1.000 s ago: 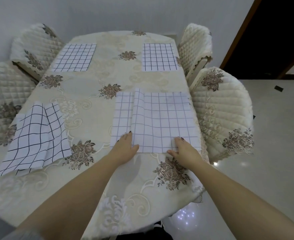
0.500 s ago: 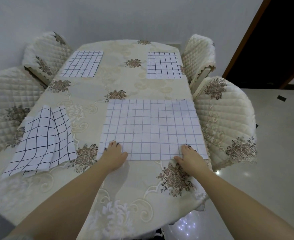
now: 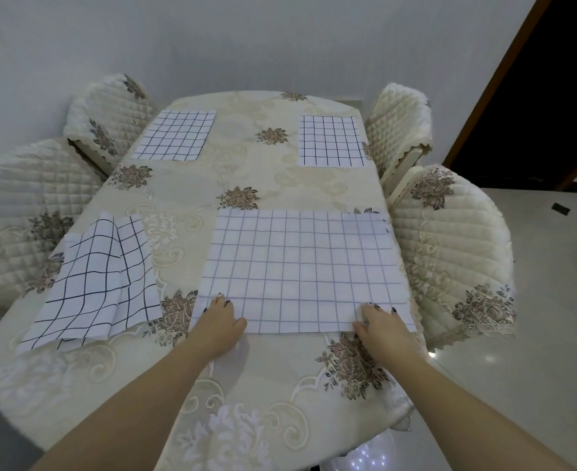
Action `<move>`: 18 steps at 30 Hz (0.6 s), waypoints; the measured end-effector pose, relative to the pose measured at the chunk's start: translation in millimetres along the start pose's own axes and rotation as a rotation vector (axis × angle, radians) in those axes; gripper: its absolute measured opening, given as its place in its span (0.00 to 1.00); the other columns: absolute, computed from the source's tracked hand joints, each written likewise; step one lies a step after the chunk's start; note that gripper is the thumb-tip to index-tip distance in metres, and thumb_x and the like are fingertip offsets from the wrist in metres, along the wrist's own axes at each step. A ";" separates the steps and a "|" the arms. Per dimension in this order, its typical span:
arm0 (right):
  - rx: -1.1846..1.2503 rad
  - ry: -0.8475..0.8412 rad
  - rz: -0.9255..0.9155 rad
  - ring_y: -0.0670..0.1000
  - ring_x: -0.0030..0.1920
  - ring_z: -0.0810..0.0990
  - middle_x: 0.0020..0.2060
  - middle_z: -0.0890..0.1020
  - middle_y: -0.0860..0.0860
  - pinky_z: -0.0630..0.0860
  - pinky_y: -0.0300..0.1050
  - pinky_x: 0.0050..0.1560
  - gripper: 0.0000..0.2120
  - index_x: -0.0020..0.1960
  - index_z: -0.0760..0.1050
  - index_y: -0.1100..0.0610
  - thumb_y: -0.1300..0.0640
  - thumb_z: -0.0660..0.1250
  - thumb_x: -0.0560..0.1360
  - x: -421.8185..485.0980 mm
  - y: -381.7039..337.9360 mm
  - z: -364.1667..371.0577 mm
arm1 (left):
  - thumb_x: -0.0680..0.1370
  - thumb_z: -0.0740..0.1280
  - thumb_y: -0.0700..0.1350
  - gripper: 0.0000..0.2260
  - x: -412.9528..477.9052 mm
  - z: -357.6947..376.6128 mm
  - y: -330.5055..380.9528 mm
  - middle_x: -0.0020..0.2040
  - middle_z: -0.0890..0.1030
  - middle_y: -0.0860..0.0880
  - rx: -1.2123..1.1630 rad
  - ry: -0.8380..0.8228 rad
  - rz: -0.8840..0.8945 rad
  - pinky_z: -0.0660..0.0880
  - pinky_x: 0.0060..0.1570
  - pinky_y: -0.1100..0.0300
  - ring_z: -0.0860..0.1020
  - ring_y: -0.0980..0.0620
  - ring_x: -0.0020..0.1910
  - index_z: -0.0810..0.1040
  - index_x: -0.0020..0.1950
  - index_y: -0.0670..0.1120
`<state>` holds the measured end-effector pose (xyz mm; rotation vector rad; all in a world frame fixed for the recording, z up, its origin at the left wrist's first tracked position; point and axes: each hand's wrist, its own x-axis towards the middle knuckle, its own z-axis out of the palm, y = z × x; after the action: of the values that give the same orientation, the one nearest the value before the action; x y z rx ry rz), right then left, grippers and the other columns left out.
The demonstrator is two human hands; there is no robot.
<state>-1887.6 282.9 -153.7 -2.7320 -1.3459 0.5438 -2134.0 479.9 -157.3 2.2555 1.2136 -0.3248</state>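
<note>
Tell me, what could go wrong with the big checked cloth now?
The cloth reaches the right edge of the table, so a tug that way could slide it off toward the chair. The left hand and right hand press only its near corners, so pushing forward might wrinkle it.

One wide-angle camera rides on my head, facing forward and steeply down along my forearms; my left hand [image 3: 220, 317] and right hand [image 3: 380, 321] lie close, low in the middle; the table [image 3: 246, 385] runs away from me to the wall [image 3: 246, 39]; straight edges bow outward.
</note>
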 end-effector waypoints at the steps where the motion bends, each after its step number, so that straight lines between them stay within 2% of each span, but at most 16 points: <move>1: 0.008 0.006 0.005 0.52 0.61 0.75 0.57 0.78 0.51 0.57 0.51 0.74 0.14 0.61 0.71 0.57 0.51 0.55 0.81 -0.7 -1.1 1.0 | 0.81 0.54 0.46 0.13 -0.3 0.8 -1.2 0.74 0.59 0.38 0.006 0.003 -0.005 0.62 0.69 0.49 0.56 0.44 0.75 0.69 0.55 0.37; 4: 0.076 0.062 0.020 0.53 0.57 0.77 0.50 0.79 0.51 0.57 0.51 0.74 0.12 0.57 0.71 0.56 0.51 0.55 0.81 -2.3 -3.8 -0.5 | 0.81 0.56 0.47 0.12 2.3 -1.1 -1.5 0.65 0.69 0.37 -0.021 0.043 -0.016 0.65 0.64 0.51 0.65 0.42 0.70 0.70 0.51 0.38; 7: 0.301 0.100 0.086 0.56 0.61 0.76 0.58 0.79 0.55 0.69 0.50 0.64 0.20 0.70 0.68 0.59 0.52 0.58 0.80 2.3 -5.1 -7.7 | 0.78 0.57 0.48 0.16 10.7 -10.8 -0.8 0.52 0.75 0.39 -0.094 0.204 -0.013 0.69 0.54 0.51 0.74 0.39 0.58 0.74 0.50 0.36; 8: 0.399 0.109 0.116 0.56 0.62 0.75 0.60 0.79 0.56 0.71 0.49 0.61 0.22 0.72 0.66 0.59 0.52 0.59 0.80 5.6 -5.3 -11.2 | 0.78 0.59 0.47 0.15 15.5 -14.8 0.0 0.53 0.76 0.38 -0.129 0.257 0.000 0.69 0.55 0.51 0.74 0.38 0.58 0.75 0.52 0.35; 9: 0.484 0.116 0.151 0.56 0.63 0.75 0.62 0.78 0.57 0.71 0.48 0.61 0.23 0.73 0.65 0.59 0.52 0.60 0.80 10.3 -4.2 -15.1 | 0.79 0.60 0.45 0.15 19.4 -20.7 1.9 0.58 0.76 0.37 -0.179 0.290 -0.015 0.69 0.59 0.50 0.73 0.39 0.62 0.75 0.58 0.36; 11: 0.599 0.147 0.225 0.56 0.63 0.75 0.64 0.76 0.57 0.70 0.48 0.61 0.22 0.72 0.67 0.58 0.53 0.61 0.79 23.9 1.1 -22.4 | 0.79 0.62 0.44 0.20 27.1 -34.3 7.3 0.69 0.70 0.38 -0.286 0.322 -0.084 0.66 0.66 0.51 0.69 0.41 0.68 0.69 0.70 0.39; 15: 0.749 0.221 0.347 0.57 0.58 0.77 0.60 0.78 0.57 0.73 0.52 0.60 0.21 0.68 0.71 0.60 0.55 0.65 0.77 57.8 20.5 -37.4 | 0.78 0.63 0.43 0.23 50.5 -53.6 3.7 0.71 0.68 0.38 -0.402 0.359 -0.195 0.70 0.62 0.52 0.72 0.40 0.65 0.66 0.72 0.40; 18: 0.774 0.248 0.458 0.56 0.50 0.77 0.50 0.79 0.55 0.75 0.53 0.58 0.22 0.67 0.72 0.61 0.57 0.66 0.75 79.6 35.3 -44.1 | 0.77 0.64 0.44 0.24 65.0 -61.6 -4.7 0.68 0.70 0.37 -0.402 0.329 -0.306 0.75 0.56 0.48 0.75 0.38 0.59 0.66 0.72 0.40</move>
<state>-1801.6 327.7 -142.3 -2.3065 -0.3222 0.5638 -2104.1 562.3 -138.0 1.8191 1.6323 0.1783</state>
